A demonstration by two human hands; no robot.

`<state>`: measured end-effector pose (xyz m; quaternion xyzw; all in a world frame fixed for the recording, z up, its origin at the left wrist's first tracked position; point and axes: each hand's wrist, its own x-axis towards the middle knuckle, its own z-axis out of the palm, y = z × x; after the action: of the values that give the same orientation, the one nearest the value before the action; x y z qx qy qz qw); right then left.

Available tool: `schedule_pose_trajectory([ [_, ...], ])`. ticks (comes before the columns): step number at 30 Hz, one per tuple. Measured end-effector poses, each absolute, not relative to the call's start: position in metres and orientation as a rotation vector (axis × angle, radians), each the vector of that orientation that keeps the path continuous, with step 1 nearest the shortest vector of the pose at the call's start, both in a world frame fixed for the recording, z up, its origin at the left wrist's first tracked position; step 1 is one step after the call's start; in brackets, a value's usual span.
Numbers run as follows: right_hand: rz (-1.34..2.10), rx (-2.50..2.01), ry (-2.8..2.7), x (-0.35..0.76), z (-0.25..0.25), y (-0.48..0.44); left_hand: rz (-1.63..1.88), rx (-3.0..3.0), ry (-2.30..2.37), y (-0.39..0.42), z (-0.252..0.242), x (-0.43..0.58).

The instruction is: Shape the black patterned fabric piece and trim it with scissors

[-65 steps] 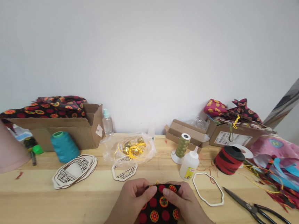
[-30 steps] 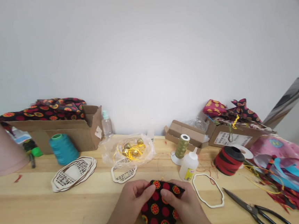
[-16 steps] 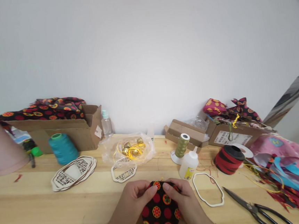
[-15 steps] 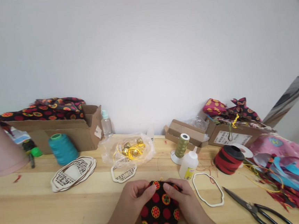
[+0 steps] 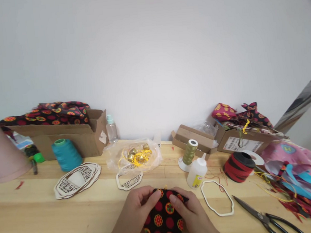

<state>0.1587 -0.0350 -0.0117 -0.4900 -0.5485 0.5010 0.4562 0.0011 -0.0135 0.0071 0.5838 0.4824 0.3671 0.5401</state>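
Observation:
Between my two hands is a black piece of fabric (image 5: 163, 217) printed with red and orange flowers and dark red dots, held low over the front of the table. My left hand (image 5: 136, 212) grips its upper left edge, thumb on top and fingers underneath. My right hand (image 5: 191, 209) pinches the upper right edge the same way, and a dark corner of cloth pokes out past its fingers. What lies beneath the fabric is hidden. Right of my right hand lies a thin wooden frame outline (image 5: 218, 198), and a white glue bottle (image 5: 197, 172) stands just beyond.
Black scissors (image 5: 262, 216) lie at the right. Behind are a thread spool (image 5: 190, 151), a red ribbon roll (image 5: 238, 166), a plastic bag with bells (image 5: 133, 156), stacked wooden cutouts (image 5: 78, 180), a blue thread cone (image 5: 66, 155) and a cardboard box (image 5: 65, 139) of fabric.
The fabric has shifted slightly left and tilted, and a corner now sticks out at my right fingers. Both hands keep their hold; the whole view has moved slightly.

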Motion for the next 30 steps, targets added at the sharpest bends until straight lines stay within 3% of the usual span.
schedule_pose_trajectory([
  [16, 0.733, -1.012, -1.681, 0.162, 0.0, -0.034, 0.974, 1.759, 1.122, -0.017, 0.007, -0.004],
  [23, 0.311, -0.776, -1.764, 0.166, 0.004, -0.03, 1.279, 2.107, 0.836, -0.016, 0.005, -0.007],
  [30, 0.222, -0.724, -1.778, 0.167, 0.006, -0.029, 1.361, 2.305, 0.749, -0.016, 0.008, -0.008],
])
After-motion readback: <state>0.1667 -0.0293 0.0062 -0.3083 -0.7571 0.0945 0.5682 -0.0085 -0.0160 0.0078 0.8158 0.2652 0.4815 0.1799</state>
